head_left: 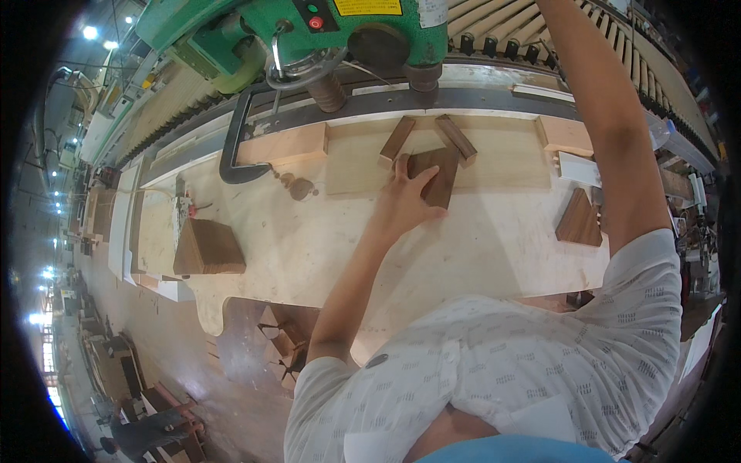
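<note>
My left hand [406, 199] rests on a dark brown wooden block [442, 171], its fingers spread around the block's left and near edges. The block sits against two short dark wood strips, a left strip [397, 140] and a right strip [458, 138], which slant toward each other on a pale flat board [509, 154]. Above the far side of this board hangs a green drilling machine [432, 55]. My right arm reaches up past the top edge on the right, so its hand is out of the picture.
A black C-shaped clamp [229, 143] grips the worktable near a light wood bar [285, 144]. Angled dark wood pieces [208, 247] stand at the left, and another dark wood piece [579, 219] lies at the right. Behind the machine runs a roller conveyor [502, 27].
</note>
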`<state>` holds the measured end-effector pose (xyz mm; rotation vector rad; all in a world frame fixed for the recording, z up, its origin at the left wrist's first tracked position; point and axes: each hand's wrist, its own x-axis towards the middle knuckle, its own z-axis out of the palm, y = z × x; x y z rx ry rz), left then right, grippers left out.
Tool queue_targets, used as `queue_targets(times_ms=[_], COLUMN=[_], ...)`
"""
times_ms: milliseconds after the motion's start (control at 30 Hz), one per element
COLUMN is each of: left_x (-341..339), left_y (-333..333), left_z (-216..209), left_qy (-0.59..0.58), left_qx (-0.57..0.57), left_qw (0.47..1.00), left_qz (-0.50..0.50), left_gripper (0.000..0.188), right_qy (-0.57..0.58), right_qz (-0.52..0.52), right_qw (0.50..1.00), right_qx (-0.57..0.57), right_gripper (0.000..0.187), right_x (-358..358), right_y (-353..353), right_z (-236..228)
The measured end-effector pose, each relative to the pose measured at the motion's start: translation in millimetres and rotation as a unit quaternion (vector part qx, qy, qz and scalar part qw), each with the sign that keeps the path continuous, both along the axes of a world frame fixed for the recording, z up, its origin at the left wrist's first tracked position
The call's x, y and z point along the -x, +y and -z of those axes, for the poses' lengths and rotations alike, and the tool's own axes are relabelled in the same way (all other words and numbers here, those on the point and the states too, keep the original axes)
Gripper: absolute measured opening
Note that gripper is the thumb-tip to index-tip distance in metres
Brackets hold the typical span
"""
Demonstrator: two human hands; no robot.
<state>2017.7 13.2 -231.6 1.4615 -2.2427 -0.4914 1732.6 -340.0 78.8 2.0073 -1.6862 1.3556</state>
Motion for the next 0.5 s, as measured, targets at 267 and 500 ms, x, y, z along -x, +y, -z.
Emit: queue_targets(times_ms=[267,500], left_x=[27,-3], left_y=[-6,-45], left_z=[8,41], left_qy=[-0.008,0.056], left_qx=[0.004,0.067], left_qw=[0.986,0.994], left_qz=[-0.166,-0.057], left_gripper=[0.094,0.06], right_qy=[-0.07,-0.061], right_qz=[-0.04,0.01], right_qw=[0.996,0.995], right_qx=[0.022,0.075], right_gripper=[0.091,0.082], right_x=[-5,-4], right_y=[2,-11], right_z=[7,13])
